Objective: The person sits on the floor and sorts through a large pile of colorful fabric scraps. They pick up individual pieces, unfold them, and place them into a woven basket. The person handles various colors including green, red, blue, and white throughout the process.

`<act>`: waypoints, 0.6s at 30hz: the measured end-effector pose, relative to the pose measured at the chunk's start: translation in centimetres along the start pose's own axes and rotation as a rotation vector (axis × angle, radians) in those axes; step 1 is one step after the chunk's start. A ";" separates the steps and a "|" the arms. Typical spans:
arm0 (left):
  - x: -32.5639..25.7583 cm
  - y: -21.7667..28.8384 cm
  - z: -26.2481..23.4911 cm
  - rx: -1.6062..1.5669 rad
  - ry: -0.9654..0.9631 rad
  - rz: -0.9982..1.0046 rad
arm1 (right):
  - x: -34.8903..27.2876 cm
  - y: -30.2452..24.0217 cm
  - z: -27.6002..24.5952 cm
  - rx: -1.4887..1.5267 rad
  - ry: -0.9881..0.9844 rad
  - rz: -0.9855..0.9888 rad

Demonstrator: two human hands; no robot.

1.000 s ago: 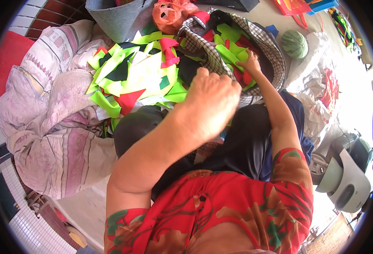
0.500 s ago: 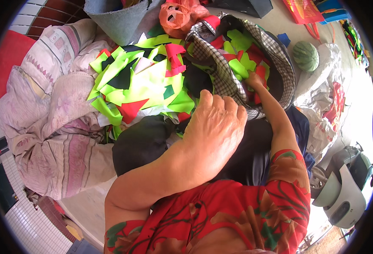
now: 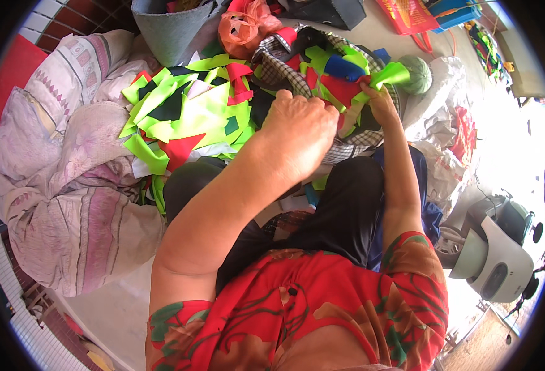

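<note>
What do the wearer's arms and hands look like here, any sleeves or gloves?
Both hands bare: no gloves on the left hand or right hand, no rings or watch visible. Forearms uncovered. Short sleeves of a red top with an orange and green leafy print end above the elbows.

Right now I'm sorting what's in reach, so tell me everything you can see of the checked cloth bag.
The checked cloth bag is soft woven fabric in a black, white and grey plaid, slumped open on the person's lap. It holds scraps of green, red and blue fabric. The left hand grips its near rim; the right hand reaches inside, pinching a green strip. A pile of neon-green scraps lies beside it on the left.
</note>
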State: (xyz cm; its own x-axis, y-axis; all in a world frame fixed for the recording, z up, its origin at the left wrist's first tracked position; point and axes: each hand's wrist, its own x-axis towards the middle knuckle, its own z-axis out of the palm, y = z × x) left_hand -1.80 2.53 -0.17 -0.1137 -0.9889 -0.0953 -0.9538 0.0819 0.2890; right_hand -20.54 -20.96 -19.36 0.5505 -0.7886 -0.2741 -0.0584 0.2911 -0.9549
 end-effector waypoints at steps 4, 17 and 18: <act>0.5 -0.2 -0.3 -0.041 -0.024 0.004 | -0.8 -0.7 -0.4 -0.246 0.228 -0.223; 1.0 -0.7 0.0 -0.109 0.010 0.086 | -5.0 1.6 -1.0 -0.623 0.405 -0.398; 1.3 0.0 -0.5 -0.084 -0.038 0.056 | -4.4 2.7 -0.9 0.210 0.472 -0.202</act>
State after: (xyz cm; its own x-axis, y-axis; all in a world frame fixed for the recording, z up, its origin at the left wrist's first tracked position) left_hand -1.80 1.21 0.17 -0.1783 -0.9775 -0.1127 -0.9193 0.1247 0.3732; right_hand -23.88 -17.20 -20.86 0.0980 -0.9829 -0.1556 0.2034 0.1728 -0.9637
